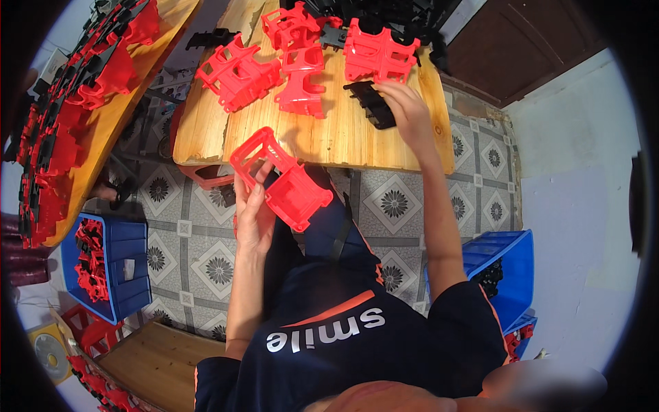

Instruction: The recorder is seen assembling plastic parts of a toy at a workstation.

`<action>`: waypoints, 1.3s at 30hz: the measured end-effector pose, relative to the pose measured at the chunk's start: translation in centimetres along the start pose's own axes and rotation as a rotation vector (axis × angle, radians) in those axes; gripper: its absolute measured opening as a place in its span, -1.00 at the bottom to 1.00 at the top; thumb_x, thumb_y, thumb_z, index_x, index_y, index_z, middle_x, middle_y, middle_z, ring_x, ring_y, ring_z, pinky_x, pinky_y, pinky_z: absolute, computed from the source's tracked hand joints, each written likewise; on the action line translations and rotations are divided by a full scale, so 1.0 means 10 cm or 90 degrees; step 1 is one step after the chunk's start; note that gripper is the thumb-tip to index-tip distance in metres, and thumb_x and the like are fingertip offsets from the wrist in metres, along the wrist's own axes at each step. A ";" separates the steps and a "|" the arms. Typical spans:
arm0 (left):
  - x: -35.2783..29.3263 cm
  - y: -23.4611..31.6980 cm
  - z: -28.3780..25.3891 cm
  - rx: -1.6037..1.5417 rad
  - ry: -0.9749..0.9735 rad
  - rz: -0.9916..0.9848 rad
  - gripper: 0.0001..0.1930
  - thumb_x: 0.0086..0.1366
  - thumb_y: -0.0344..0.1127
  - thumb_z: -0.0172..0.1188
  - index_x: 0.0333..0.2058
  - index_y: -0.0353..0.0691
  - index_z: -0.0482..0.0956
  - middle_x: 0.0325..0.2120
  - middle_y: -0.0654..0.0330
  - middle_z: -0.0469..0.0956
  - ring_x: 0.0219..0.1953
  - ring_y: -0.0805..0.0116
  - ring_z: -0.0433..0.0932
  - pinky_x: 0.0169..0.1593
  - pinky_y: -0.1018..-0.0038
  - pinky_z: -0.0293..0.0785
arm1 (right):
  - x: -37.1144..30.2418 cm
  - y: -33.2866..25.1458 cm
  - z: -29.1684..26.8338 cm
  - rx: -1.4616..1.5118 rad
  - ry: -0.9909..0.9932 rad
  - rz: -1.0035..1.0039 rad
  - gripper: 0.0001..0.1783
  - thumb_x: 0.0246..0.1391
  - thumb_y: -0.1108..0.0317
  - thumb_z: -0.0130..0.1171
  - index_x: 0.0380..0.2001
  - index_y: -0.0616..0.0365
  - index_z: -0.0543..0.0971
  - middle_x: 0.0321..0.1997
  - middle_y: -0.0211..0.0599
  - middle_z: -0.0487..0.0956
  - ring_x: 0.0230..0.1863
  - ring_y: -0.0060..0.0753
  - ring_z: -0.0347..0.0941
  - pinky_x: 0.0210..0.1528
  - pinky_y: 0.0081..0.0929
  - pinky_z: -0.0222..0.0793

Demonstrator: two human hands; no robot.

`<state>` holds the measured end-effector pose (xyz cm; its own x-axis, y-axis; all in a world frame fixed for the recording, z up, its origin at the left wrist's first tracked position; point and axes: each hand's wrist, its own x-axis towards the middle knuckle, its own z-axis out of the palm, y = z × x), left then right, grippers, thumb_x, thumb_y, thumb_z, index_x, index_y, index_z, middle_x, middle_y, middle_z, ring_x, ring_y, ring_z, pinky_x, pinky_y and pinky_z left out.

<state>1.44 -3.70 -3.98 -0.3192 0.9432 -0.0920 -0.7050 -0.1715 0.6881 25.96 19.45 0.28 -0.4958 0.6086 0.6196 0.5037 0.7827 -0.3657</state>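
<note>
My left hand (253, 214) holds up a red plastic housing (296, 195), thumb and fingers closed on its left side. The housing has an open frame at one end and a boxy recess at the other. It is tilted, off the wooden table (322, 147) at its near edge. Over the table's right part, my right hand (412, 118) has its fingertips closed on the upper end of a flat black plastic part (374, 107). Just beyond those fingers stands another red housing (379, 51).
More red housings (237, 72) stand across the table, with black parts heaped at its far edge. A second table (127, 117) at left bears a long row of red-and-black pieces. Blue crates (129, 275) with parts stand on the tiled floor at both sides.
</note>
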 end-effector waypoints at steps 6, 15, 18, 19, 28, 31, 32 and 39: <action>0.03 0.01 -0.03 -0.011 -0.021 0.009 -0.16 0.23 -0.24 0.27 0.37 -0.03 -0.04 0.25 -0.01 0.21 0.27 0.09 0.27 0.25 0.10 0.33 | 0.37 0.48 0.32 -0.042 -0.369 0.031 -0.65 0.03 0.55 0.10 -0.07 0.14 0.58 0.05 -0.12 0.53 0.11 -0.08 0.41 0.18 -0.26 0.28; 0.10 0.06 -0.15 -0.044 -0.026 0.063 -0.07 0.19 -0.40 0.32 0.39 0.04 -0.12 0.21 0.04 0.26 0.21 0.16 0.34 0.23 0.16 0.34 | -0.13 -0.60 -0.11 0.223 -0.172 0.202 -0.74 -0.02 0.34 0.36 -0.28 0.24 0.59 -0.53 -0.42 0.41 -0.53 -0.62 0.31 -0.47 -0.62 0.23; 0.09 0.05 -0.15 -0.028 -0.032 0.082 0.01 0.16 -0.42 0.34 0.40 0.08 -0.21 0.23 0.06 0.23 0.21 0.18 0.34 0.20 0.18 0.35 | -0.29 -1.38 -0.08 0.215 -0.093 0.158 -0.69 -0.14 0.31 0.47 -0.37 0.21 0.57 -0.57 -0.43 0.37 -0.59 -0.61 0.30 -0.54 -0.61 0.23; 0.08 0.06 -0.12 -0.030 -0.033 0.084 0.03 0.16 -0.42 0.35 0.40 0.07 -0.23 0.23 0.05 0.22 0.20 0.17 0.36 0.20 0.19 0.35 | -0.32 -1.55 -0.02 0.177 -0.065 0.103 -0.68 -0.15 0.30 0.48 -0.38 0.20 0.56 -0.57 -0.41 0.37 -0.60 -0.56 0.32 -0.55 -0.57 0.25; -0.03 0.10 -0.06 -0.025 -0.046 0.113 0.16 0.11 -0.45 0.40 0.40 0.03 -0.40 0.29 -0.03 0.10 0.19 0.18 0.39 0.16 0.25 0.45 | -0.42 -1.94 0.30 0.094 -0.045 0.026 -0.65 -0.17 0.26 0.47 -0.43 0.22 0.53 -0.55 -0.34 0.42 -0.60 -0.39 0.41 -0.57 -0.43 0.34; -0.06 0.14 -0.05 -0.011 -0.048 0.120 0.18 0.11 -0.44 0.40 0.40 0.01 -0.43 0.29 -0.04 0.08 0.21 0.17 0.36 0.18 0.25 0.41 | -0.43 -1.99 0.31 0.071 -0.018 -0.024 -0.69 -0.15 0.32 0.47 -0.44 0.24 0.54 -0.59 -0.35 0.38 -0.64 -0.45 0.33 -0.58 -0.46 0.28; -0.06 0.15 -0.06 0.008 -0.050 0.120 0.18 0.11 -0.42 0.40 0.40 0.01 -0.44 0.29 -0.04 0.08 0.22 0.16 0.34 0.19 0.25 0.38 | -0.45 -1.99 0.32 0.045 -0.012 -0.044 -0.68 -0.15 0.28 0.47 -0.46 0.19 0.52 -0.56 -0.35 0.39 -0.60 -0.37 0.37 -0.57 -0.43 0.32; -0.13 0.23 0.05 0.070 0.024 0.123 0.10 0.12 -0.47 0.31 0.41 -0.04 -0.38 0.21 0.00 0.21 0.22 0.21 0.30 0.27 0.25 0.26 | -0.44 -1.98 0.40 0.083 -0.033 -0.062 -0.64 -0.12 0.16 0.44 -0.43 0.16 0.52 -0.48 -0.32 0.43 -0.50 -0.29 0.45 -0.48 -0.39 0.38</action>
<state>0.55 -5.22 -1.91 -0.4658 0.8845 0.0239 -0.5563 -0.3137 0.7695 15.31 1.79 1.99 -0.5754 0.5318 0.6213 0.3572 0.8468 -0.3941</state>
